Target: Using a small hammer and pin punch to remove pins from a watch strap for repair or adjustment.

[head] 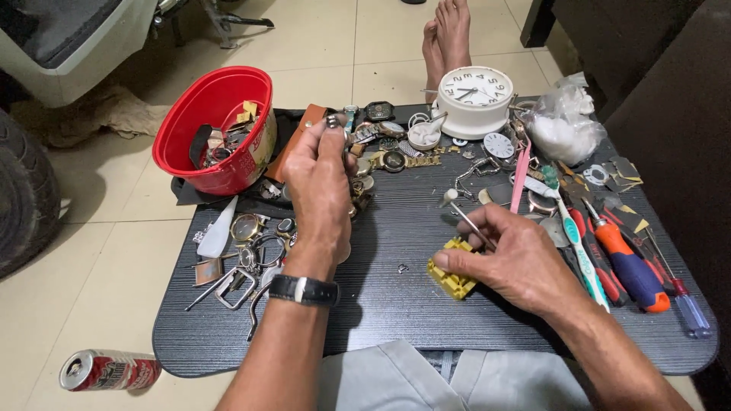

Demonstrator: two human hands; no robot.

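Up front, left hand point(320, 183) pinches small metal watch part point(333, 121) aloft; right hand point(512, 259), lower right, grips slim pin tool point(466, 217), shaft slanting up-left, fingertips touching yellow holder block point(451, 275) on surface point(411, 221).

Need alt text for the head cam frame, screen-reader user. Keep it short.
Seen from above, a person's left hand lifts a small metal part over a dark table while the right hand holds a thin tool at a yellow block. Around them lie a red bowl, a white clock and screwdrivers.
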